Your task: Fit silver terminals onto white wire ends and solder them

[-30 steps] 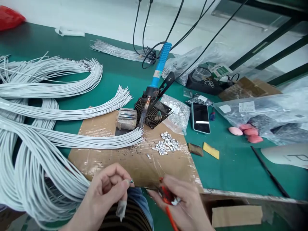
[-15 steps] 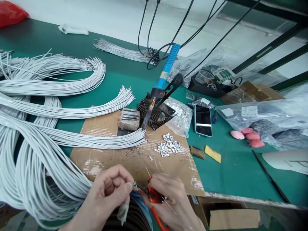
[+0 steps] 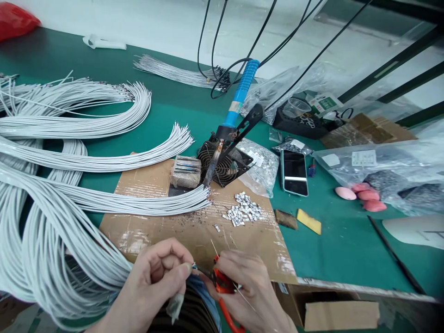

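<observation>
My left hand (image 3: 154, 282) is closed in a pinch on the end of a white cable (image 3: 190, 267), whose coloured inner wires stick out past my fingertips. My right hand (image 3: 248, 291) grips red-handled pliers (image 3: 222, 289), with the black jaws touching those wire ends. A thin bare wire (image 3: 215, 247) also rises from my right hand. Both hands are at the near edge of a taped cardboard sheet (image 3: 194, 226). A pile of small metal terminals (image 3: 244, 210) lies on the cardboard beyond them.
Thick bundles of white cables (image 3: 69, 199) cover the left of the green table (image 3: 347, 240). A blue-handled soldering iron (image 3: 232, 118) rests on a stand over a fan (image 3: 222, 166). A phone (image 3: 294, 172), plastic bags (image 3: 381, 171) and pink pieces (image 3: 362, 194) lie to the right.
My right hand moved left and up with the pliers, bringing the jaws to the wire ends held in my left hand. Between half a second ago and now almost nothing moved.
</observation>
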Motion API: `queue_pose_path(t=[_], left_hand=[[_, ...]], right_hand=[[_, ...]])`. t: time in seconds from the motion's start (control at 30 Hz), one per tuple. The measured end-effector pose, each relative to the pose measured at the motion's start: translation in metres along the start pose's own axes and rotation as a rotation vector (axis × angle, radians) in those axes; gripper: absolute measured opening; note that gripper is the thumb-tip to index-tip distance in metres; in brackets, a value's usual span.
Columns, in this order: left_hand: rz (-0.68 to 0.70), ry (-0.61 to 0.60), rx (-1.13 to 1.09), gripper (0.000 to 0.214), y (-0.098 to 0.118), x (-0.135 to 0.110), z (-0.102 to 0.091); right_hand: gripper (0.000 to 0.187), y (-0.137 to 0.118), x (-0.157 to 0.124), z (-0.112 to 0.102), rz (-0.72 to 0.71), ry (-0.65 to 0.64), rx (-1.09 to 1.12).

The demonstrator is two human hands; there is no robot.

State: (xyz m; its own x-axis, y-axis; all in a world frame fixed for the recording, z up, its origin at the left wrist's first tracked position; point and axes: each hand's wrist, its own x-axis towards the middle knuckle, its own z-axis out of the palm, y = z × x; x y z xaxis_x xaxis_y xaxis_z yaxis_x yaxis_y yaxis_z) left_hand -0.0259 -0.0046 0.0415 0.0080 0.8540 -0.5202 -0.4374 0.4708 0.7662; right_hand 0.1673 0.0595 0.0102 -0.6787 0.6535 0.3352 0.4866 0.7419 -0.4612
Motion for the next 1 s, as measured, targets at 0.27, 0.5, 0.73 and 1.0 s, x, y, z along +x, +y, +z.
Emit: queue_pose_path(t=[0.27, 0.5, 0.73, 1.0], left_hand=[[-0.012, 0.004, -0.007, 0.053, 0.000, 0.001, 0.000], [-0.018, -0.013, 0.008, 0.054, 0.001, 0.001, 0.000], [-0.023, -0.011, 0.008, 0.052, 0.002, 0.001, 0.000], [0.006, 0.099, 0.013, 0.055, -0.005, 0.004, 0.008]], right_hand=[[0.043, -0.001, -0.001, 0.002, 0.009, 0.013, -0.013], [0.042, -0.001, -0.001, 0.002, 0.000, 0.019, -0.019], [0.041, -0.001, 0.001, 0.000, -0.007, 0.031, -0.029], [0.034, -0.007, -0.011, 0.023, 0.043, 0.222, -0.022]])
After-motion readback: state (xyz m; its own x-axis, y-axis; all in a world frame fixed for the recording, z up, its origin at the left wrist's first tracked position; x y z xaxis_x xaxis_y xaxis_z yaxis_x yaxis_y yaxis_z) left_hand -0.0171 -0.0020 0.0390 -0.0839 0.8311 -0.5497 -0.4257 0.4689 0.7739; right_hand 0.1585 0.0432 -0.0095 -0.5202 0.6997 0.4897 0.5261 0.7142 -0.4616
